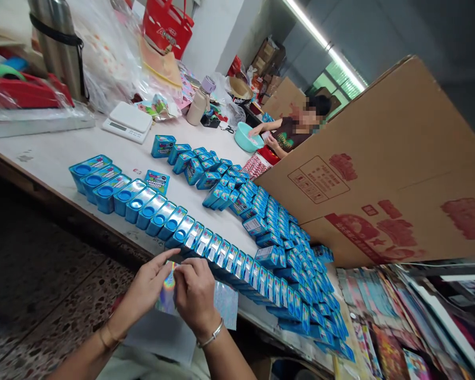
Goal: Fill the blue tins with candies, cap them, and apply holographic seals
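Note:
My left hand holds a shiny rainbow-coloured holographic sheet, its index finger stretched toward the tins. My right hand is closed at the sheet's right edge, fingertips pinched together; what is between them is hidden. Below, a white sheet and more holographic sheet show near my lap. Just beyond my hands runs a long row of blue tins along the table edge. Tins in the right part of the row carry small white labels on top; those at the left end show round recesses without labels.
More blue tins crowd the table behind the row. A large cardboard box stands at right. Further back are a white scale, bottles and a co-worker with a turquoise bowl.

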{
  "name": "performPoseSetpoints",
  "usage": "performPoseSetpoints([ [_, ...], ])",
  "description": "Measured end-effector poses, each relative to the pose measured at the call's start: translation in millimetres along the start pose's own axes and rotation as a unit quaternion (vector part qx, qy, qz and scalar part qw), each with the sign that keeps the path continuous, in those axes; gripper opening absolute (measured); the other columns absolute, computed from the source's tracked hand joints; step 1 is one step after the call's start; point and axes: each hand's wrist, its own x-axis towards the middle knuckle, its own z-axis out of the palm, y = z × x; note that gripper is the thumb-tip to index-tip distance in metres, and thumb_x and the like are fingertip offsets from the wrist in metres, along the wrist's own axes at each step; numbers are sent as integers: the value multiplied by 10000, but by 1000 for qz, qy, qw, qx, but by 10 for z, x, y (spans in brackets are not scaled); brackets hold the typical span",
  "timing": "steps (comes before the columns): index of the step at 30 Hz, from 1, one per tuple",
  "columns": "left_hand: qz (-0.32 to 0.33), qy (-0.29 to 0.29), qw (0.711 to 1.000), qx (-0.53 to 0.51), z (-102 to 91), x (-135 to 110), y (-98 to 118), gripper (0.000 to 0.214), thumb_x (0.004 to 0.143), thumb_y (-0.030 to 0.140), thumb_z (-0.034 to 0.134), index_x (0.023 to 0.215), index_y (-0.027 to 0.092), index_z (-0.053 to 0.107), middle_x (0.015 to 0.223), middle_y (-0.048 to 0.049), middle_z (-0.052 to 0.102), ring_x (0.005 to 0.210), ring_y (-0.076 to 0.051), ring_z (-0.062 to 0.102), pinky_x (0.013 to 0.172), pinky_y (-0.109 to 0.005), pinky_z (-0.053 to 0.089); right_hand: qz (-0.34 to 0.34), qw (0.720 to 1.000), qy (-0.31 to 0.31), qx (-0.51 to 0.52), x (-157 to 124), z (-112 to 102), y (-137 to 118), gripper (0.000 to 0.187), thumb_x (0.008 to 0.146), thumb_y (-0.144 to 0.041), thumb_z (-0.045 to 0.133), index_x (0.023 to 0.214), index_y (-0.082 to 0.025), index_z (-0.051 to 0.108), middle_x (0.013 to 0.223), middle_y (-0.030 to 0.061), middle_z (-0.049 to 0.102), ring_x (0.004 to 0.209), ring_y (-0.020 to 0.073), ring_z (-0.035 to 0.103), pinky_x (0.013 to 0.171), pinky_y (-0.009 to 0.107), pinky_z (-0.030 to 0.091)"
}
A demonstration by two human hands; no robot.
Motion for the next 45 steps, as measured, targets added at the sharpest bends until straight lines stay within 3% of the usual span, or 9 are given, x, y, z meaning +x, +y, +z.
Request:
performPoseSetpoints([
  [4, -1, -9, 999, -35, -57, 53, -81, 465, 806, 452, 596, 1144, 158, 721, 1219, -105, 715, 1101, -258, 653, 960, -338, 501, 10, 998, -20, 52, 149, -190, -109, 161, 966, -159, 455, 889, -185, 594, 930, 76, 637, 882, 194, 554, 786, 336, 439],
  [9, -70, -30, 995, -69, -192, 40, -45, 372, 760, 439, 632, 952, 150, 767, 918, -76, 773, 874, -256, 689, 780, -326, 545, 122, 961, -76, 235, 665, -469, -68, 153, 960, -263, 510, 843, -194, 581, 806, 10, 601, 758, 140, 534, 714, 273, 422],
  [15, -95, -78, 978, -168, -232, 55, 125, 776, 827, 784, 377, 950, 121, 761, 739, -93, 724, 684, -230, 642, 659, -329, 512, 181, 904, -149, 358, 1082, -233, 235, 152, 882, -308, 582, 805, -177, 579, 698, -34, 526, 624, 105, 455, 596, 230, 382],
  [19, -86, -35, 995, -34, -171, 200, 140, 660, 734, 766, 570, 755, 127, 733, 541, -7, 570, 501, -130, 459, 484, -236, 331, 174, 923, -155, 306, 1112, -125, 308, 148, 913, -300, 534, 837, -188, 591, 708, -34, 542, 621, 109, 473, 589, 230, 385],
  [22, -88, -11, 996, 22, -118, 255, 146, 629, 748, 743, 566, 709, 133, 714, 481, 36, 431, 466, -98, 336, 456, -223, 210, 142, 954, -140, 224, 1125, -120, 320, 138, 931, -260, 515, 837, -200, 596, 747, -22, 585, 683, 127, 521, 640, 245, 410],
  [26, -70, -5, 997, 39, -60, 233, 175, 613, 794, 711, 530, 730, 136, 732, 539, 21, 462, 502, -101, 351, 474, -226, 237, 81, 985, -102, 110, 1139, -96, 327, 101, 937, -190, 531, 860, -202, 595, 858, 10, 633, 840, 162, 554, 773, 291, 422],
  [32, -67, 21, 997, 17, 40, 289, 69, 580, 825, 670, 539, 744, 133, 745, 547, 9, 511, 531, -114, 398, 490, -228, 283, 57, 995, -80, 24, 1136, 5, 372, 74, 929, -166, 555, 893, -204, 607, 1187, 74, 609, 1159, 220, 504, 950, 378, 385],
  [39, -73, 23, 997, -16, 95, 442, -155, 629, 790, 718, 552, 682, 127, 735, 511, -8, 557, 524, -139, 462, 485, -239, 346, 107, 989, -71, 76, 1153, 115, 465, 149, 881, -177, 579, 1026, -214, 571, 1013, 23, 639, 982, 187, 558, 877, 335, 414],
  [45, -74, 25, 997, -10, 37, 408, -96, 640, 788, 715, 547, 705, 119, 765, 621, -72, 690, 693, -233, 643, 633, -291, 495, 76, 995, -49, 40, 1177, 93, 455, 253, 928, -145, 484, 1159, -194, 575, 1079, 65, 662, 1024, 207, 582, 909, 354, 437],
])
